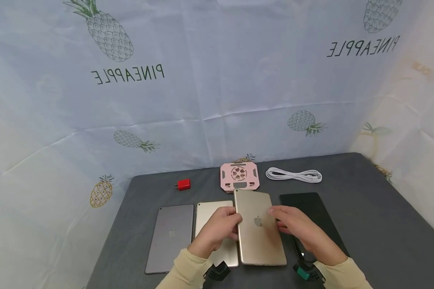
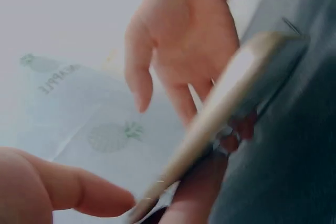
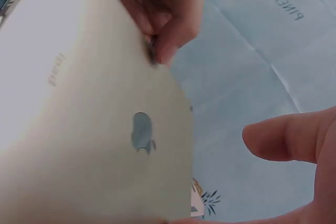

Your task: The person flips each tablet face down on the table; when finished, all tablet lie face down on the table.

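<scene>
A gold tablet (image 1: 259, 237) is held tilted with its back and apple logo facing up. My left hand (image 1: 220, 226) pinches its left edge, thumb on the back and fingers underneath. At the right edge is my right hand (image 1: 298, 226); in the right wrist view its thumb (image 3: 283, 136) stands apart from the tablet. The left wrist view shows the right hand (image 2: 184, 45) spread, some fingers passing behind the tablet (image 2: 220, 95). Partly under my left hand lies another gold tablet (image 1: 211, 210), and a black tablet (image 1: 307, 202) lies below my right hand.
A grey tablet (image 1: 171, 237) lies at the left of the dark table (image 1: 376, 224). Along the back are a red charger plug (image 1: 183, 184), a pink panel with a round cut-out (image 1: 251, 172) and a coiled white cable (image 1: 300, 176). A pineapple-print cloth (image 1: 220, 80) hangs behind.
</scene>
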